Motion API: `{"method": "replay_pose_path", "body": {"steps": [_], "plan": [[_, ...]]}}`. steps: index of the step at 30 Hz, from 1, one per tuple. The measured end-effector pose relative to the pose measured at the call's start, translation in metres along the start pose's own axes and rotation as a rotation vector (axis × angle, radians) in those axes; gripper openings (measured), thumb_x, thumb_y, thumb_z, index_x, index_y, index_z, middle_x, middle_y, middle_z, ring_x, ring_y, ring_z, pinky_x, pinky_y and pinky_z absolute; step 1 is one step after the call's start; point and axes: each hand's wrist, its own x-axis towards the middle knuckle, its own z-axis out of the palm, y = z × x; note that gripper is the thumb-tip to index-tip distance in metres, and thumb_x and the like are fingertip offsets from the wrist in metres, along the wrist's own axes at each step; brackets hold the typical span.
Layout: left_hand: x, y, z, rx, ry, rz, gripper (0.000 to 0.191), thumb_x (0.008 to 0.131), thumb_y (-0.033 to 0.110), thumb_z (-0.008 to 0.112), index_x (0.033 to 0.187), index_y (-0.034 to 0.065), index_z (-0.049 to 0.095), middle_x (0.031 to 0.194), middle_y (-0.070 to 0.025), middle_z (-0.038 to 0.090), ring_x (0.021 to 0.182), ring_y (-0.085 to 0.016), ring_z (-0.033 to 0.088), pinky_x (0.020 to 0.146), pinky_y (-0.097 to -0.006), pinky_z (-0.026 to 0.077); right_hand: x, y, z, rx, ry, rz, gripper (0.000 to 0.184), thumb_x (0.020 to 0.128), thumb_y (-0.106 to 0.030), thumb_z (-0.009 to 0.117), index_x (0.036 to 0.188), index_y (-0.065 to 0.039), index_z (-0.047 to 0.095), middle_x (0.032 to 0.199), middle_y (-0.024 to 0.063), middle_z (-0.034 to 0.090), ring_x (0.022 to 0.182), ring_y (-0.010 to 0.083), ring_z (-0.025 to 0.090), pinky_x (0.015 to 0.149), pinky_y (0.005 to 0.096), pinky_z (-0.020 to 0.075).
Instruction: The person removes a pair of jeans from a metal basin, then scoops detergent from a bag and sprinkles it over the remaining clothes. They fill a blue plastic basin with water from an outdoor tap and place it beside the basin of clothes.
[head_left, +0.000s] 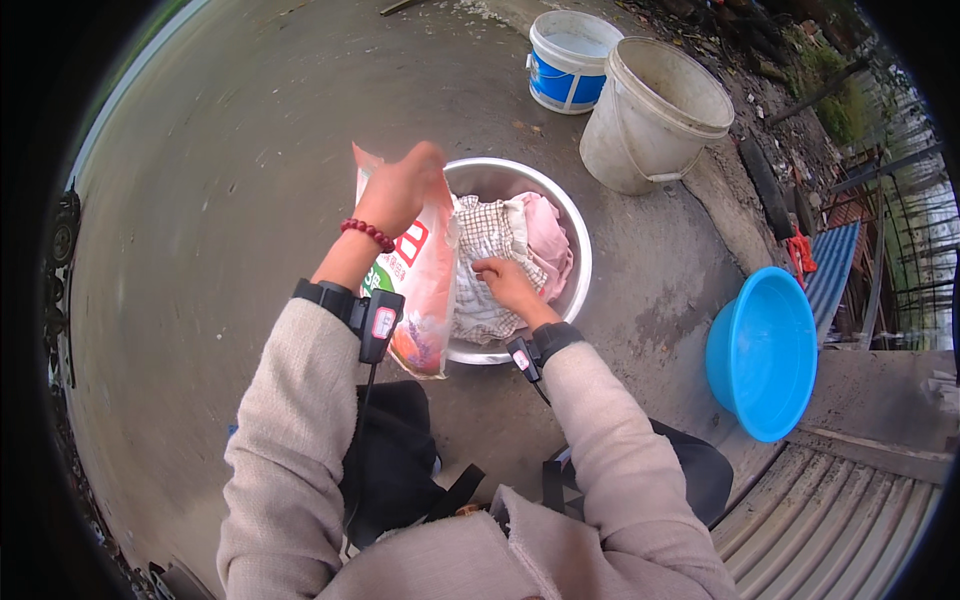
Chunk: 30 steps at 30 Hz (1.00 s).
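Observation:
My left hand (401, 184), with a red bead bracelet at its wrist, grips the upper part of a pink-and-white plastic bag (420, 300). The bag looks like a washing-powder packet and bears printed writing. It hangs upright over the left rim of a round metal basin (579, 255). Inside the basin lie a brown-and-white checked cloth (487, 221) with whitish patches and a bunched pink cloth (546, 240). Over the checked cloth is my right hand (510, 285), its fingers bent. Whether anything is between those fingertips is not visible.
A white bucket with a blue label (566, 88) and a larger dirty white bucket (626, 142) stand beyond the basin. At right, a blue plastic basin (776, 360) leans tilted near ridged sheeting (832, 517). Concrete ground (187, 300) stretches to the left.

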Motion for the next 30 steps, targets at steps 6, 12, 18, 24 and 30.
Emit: {"method": "replay_pose_path", "body": {"steps": [6,12,18,24,30], "plan": [[-0.002,0.0,0.001,0.041,0.01,0.046,0.013,0.088,0.007,0.052,0.1,0.0082,0.052,0.082,-0.0152,0.067,0.077,-0.029,0.067,0.067,-0.0331,0.051,0.026,0.01,0.032,-0.111,-0.001,-0.174,0.039,0.081,-0.002,0.05,0.119,-0.002,0.056,0.117,0.0203,0.058,0.108,0.034,0.056,0.092,0.0391,0.0446],[0.005,0.01,0.003,-0.048,-0.02,0.047,0.019,0.084,0.001,0.049,0.102,0.0063,0.054,0.081,-0.014,0.065,0.075,-0.03,0.067,0.064,-0.0337,0.051,0.026,0.053,0.05,-0.895,0.145,-0.329,0.028,0.081,-0.017,0.051,0.106,-0.008,0.059,0.122,0.0111,0.054,0.115,0.0233,0.05,0.087,0.0349,0.0445],[0.005,0.013,-0.001,-0.106,-0.022,-0.042,0.017,0.085,0.003,0.05,0.101,0.0064,0.054,0.081,-0.0121,0.065,0.074,-0.029,0.067,0.065,-0.0325,0.051,0.017,0.062,0.019,-0.867,0.266,-0.346,0.018,0.079,-0.013,0.05,0.093,-0.007,0.059,0.092,0.0037,0.06,0.087,0.0177,0.059,0.075,0.034,0.0475],[-0.006,0.003,-0.01,-0.098,0.019,0.003,0.014,0.087,0.006,0.052,0.1,0.0098,0.054,0.078,-0.0165,0.066,0.076,-0.034,0.066,0.064,-0.0371,0.051,0.002,0.071,-0.029,-0.512,0.242,-0.446,0.026,0.078,0.0,0.049,0.099,-0.006,0.062,0.095,0.0136,0.063,0.091,0.0309,0.061,0.08,0.0404,0.0481],[-0.005,0.011,-0.01,-0.111,0.008,-0.03,0.014,0.087,0.01,0.053,0.101,0.0109,0.055,0.08,-0.0172,0.065,0.08,-0.036,0.065,0.067,-0.0393,0.052,0.011,0.046,-0.041,-0.208,0.116,-0.142,0.037,0.073,0.008,0.05,0.105,-0.004,0.064,0.104,0.0178,0.064,0.096,0.0344,0.06,0.085,0.0387,0.0468]]}}
